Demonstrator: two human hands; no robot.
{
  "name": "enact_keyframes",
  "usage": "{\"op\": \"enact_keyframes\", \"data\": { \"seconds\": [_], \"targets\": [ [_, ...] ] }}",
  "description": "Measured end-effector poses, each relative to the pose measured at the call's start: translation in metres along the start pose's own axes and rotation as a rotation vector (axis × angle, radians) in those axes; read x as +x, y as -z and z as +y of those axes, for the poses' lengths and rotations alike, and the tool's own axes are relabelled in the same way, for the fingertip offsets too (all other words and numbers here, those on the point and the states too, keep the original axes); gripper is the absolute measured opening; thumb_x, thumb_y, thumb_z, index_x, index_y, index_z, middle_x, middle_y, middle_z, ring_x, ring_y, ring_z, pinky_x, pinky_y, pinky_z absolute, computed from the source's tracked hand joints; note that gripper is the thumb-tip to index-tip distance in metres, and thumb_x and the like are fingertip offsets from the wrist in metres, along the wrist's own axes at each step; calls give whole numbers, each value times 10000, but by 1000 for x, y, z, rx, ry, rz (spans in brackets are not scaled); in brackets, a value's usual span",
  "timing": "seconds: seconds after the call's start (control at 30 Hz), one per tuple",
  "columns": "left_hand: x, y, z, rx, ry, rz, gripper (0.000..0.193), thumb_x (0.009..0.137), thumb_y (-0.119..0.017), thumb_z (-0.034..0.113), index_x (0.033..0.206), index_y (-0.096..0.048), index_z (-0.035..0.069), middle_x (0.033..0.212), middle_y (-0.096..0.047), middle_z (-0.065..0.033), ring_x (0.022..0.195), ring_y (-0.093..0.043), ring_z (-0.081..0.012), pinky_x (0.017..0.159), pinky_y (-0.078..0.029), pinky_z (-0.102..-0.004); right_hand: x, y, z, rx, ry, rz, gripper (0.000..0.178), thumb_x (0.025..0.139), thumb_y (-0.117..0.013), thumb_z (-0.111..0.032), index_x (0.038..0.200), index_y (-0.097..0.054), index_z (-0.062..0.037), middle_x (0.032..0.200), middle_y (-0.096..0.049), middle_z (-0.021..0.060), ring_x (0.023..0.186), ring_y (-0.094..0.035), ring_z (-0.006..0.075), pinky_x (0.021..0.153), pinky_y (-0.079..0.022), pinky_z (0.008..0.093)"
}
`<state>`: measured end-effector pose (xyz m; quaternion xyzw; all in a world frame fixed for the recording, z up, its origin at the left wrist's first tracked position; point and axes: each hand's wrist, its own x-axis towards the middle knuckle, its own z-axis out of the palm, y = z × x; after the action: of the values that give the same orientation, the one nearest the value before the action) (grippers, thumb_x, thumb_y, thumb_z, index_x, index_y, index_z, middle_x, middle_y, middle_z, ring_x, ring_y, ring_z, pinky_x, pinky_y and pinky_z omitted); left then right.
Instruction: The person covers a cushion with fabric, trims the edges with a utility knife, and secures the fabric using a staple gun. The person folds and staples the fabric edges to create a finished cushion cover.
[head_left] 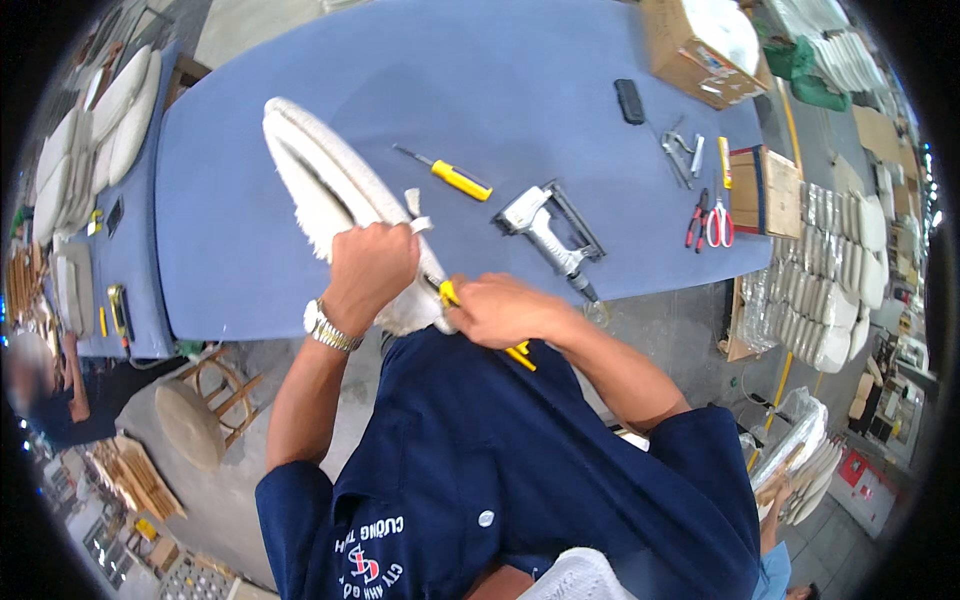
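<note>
A cream upholstered seat pad (330, 160) stands on its edge, slanting from the table toward my body, with a frayed fabric edge along its left side. My left hand (375, 265) is closed over its upper rim, and a loose scrap of pale cloth (415, 205) sticks out beside it. My right hand (500, 310) grips a yellow-handled tool (522, 356), apparently pliers, at the pad's near end; its jaws are mostly hidden. On the table beyond lie a yellow-handled screwdriver (460, 180) and a silver staple gun (545, 230).
The blue-covered table (250, 250) also carries a black case (629, 102), red-handled pliers (697, 220), scissors (720, 222) and a cardboard box (705, 55). Wrapped pads (830, 270) are stacked at right. A round stool (190, 420) and another person (50, 390) are at left.
</note>
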<state>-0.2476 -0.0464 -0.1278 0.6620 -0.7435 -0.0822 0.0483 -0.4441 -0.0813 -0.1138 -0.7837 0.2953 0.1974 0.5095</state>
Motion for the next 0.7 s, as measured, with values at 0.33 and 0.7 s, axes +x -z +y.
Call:
{"op": "enact_keyframes", "data": {
  "seconds": [0.33, 0.7],
  "targets": [
    [-6, -22, -6, -946, 192, 0, 316, 1016, -602, 246, 814, -713, 29, 656, -623, -12, 593, -524, -97, 571, -420, -291, -3, 3, 10, 66, -45, 120, 386, 970, -519, -278, 1095, -555, 86, 942, -673, 331, 892, -662, 497, 823, -500, 573],
    [-9, -36, -13, -1311, 354, -46, 403, 1052, -567, 339, 853, -746, 37, 680, -676, 26, 554, -423, -10, 497, -343, -215, -5, 17, 7, 76, -17, -8, 381, 977, -515, -274, 1047, -548, 99, 863, -665, 304, 862, -659, 475, 785, -494, 548]
  ]
}}
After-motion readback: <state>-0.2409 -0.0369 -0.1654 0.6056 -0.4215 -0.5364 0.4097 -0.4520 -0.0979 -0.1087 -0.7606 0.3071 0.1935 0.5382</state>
